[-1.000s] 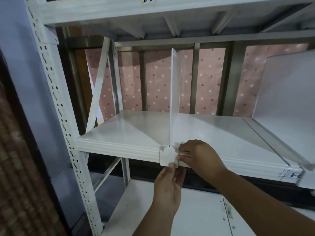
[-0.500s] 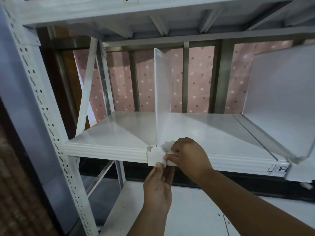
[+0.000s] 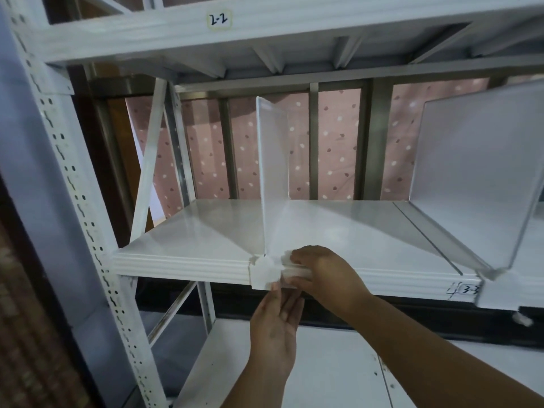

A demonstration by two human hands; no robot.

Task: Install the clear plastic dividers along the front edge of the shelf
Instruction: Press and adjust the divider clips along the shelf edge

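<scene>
A clear plastic divider (image 3: 272, 172) stands upright on the white metal shelf (image 3: 182, 245), running front to back. Its white clip (image 3: 265, 273) hangs over the shelf's front edge. My right hand (image 3: 323, 275) grips the front edge just right of the clip, fingers curled over the lip and touching the clip. From below, my left hand (image 3: 275, 328) reaches up with flat fingers, their tips pressing the clip's lower edge. A second clear divider (image 3: 477, 178) stands on the shelf at the far right, its own clip (image 3: 497, 293) on the front edge.
The upper shelf beam carries a label "2-2" (image 3: 219, 20). A perforated white upright (image 3: 73, 201) frames the left side. A handwritten label (image 3: 468, 290) sits on the front edge at right. A lower shelf (image 3: 338, 363) lies beneath. Spotted pink fabric (image 3: 206, 160) hangs behind.
Both hands stay on the clip at the shelf's front edge. The view has tilted up slightly, showing the upper beam's label. The divider has not visibly shifted.
</scene>
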